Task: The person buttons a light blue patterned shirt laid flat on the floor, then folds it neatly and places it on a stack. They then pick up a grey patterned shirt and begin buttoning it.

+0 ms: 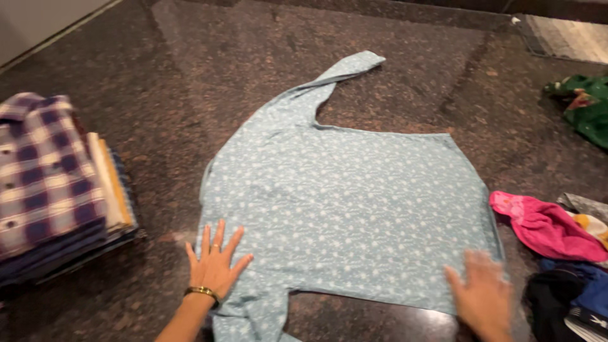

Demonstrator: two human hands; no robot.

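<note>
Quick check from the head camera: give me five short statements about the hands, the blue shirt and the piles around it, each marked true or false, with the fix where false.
1. The light blue dotted shirt lies spread flat on the dark stone floor. True.
2. The left hand rests palm down, fingers spread, on the shirt. True.
3. The right hand grips the pink garment. False: it is blurred, at the shirt's lower right edge, apart from the pink garment.
4. The folded stack topped by a plaid shirt sits left of the blue shirt. True.
5. The green cloth lies on top of the blue shirt. False: it lies apart, at the far right.
</note>
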